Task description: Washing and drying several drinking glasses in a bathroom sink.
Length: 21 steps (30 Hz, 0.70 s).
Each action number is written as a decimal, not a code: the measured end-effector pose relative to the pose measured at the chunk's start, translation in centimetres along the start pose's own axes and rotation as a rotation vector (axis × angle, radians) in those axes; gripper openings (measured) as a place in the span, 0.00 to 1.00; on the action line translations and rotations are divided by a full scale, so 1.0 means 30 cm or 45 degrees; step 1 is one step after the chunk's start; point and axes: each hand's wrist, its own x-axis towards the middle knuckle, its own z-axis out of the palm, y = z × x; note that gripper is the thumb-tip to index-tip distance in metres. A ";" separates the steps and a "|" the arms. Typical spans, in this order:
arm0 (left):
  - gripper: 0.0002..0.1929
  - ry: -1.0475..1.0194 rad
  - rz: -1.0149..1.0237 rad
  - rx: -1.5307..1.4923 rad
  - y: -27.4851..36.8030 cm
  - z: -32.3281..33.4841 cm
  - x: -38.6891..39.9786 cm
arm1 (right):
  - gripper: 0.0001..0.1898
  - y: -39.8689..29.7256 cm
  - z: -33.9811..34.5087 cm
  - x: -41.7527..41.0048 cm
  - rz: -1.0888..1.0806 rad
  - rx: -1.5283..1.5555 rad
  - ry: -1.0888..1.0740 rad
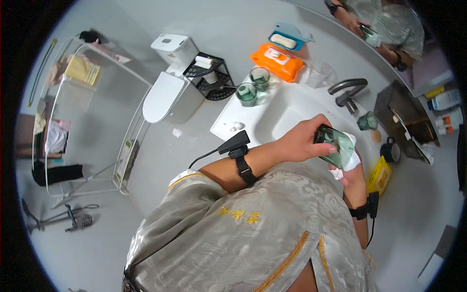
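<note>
My left hand [304, 142] is closed around a green glass tumbler [330, 140], which lies tilted over the near edge of the white sink [279, 116]. My right hand [352, 175] is partly hidden behind the glass and grips a crumpled white wipe [351, 153], pressed around the tumbler's right end. Two more green glass tumblers, one [259, 79] behind the other [246, 95], stand on the left sink ledge. Another green tumbler [367, 121] is right of the black faucet [346, 93]. Both wrists wear black straps with small devices.
An orange wipes pack [277, 62] and a blue soap dish [303, 36] with soap lie behind the sink. To the right are a black mug [390, 150], a yellow pack [380, 177] and a dark box [388, 106]. A toilet [160, 98], black shelf [219, 89] and white rack [135, 120] stand left.
</note>
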 end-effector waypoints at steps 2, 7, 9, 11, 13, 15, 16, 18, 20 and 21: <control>0.25 -0.229 0.032 0.222 0.022 -0.036 0.008 | 0.19 0.026 0.025 0.003 -0.168 -0.158 0.424; 0.35 -0.467 0.005 0.558 0.063 -0.119 -0.056 | 0.14 0.006 0.089 0.029 -0.472 -1.114 0.114; 0.36 -0.452 0.028 0.596 0.040 -0.134 -0.076 | 0.12 -0.014 0.147 0.033 -0.416 -1.062 0.175; 0.36 -0.443 0.051 0.632 0.030 -0.154 -0.092 | 0.09 -0.010 0.154 0.052 -0.472 -0.958 0.174; 0.38 -0.398 -0.053 0.465 0.033 -0.187 -0.116 | 0.09 -0.025 0.163 0.045 -0.335 -0.753 0.173; 0.38 -0.345 -0.141 0.343 0.016 -0.225 -0.159 | 0.08 -0.031 0.167 0.041 -0.201 -0.550 0.177; 0.38 -0.292 -0.229 0.224 0.012 -0.246 -0.181 | 0.08 -0.021 0.149 0.044 -0.204 -0.559 0.141; 0.37 -0.294 -0.300 0.219 0.000 -0.294 -0.223 | 0.09 0.005 0.138 0.038 -0.208 -0.563 0.115; 0.37 -0.180 -0.398 0.165 -0.052 -0.350 -0.279 | 0.09 0.029 0.151 0.026 -0.410 -0.245 0.430; 0.37 -0.182 -0.403 0.167 -0.073 -0.375 -0.308 | 0.09 0.002 0.102 0.043 -0.305 -0.099 0.222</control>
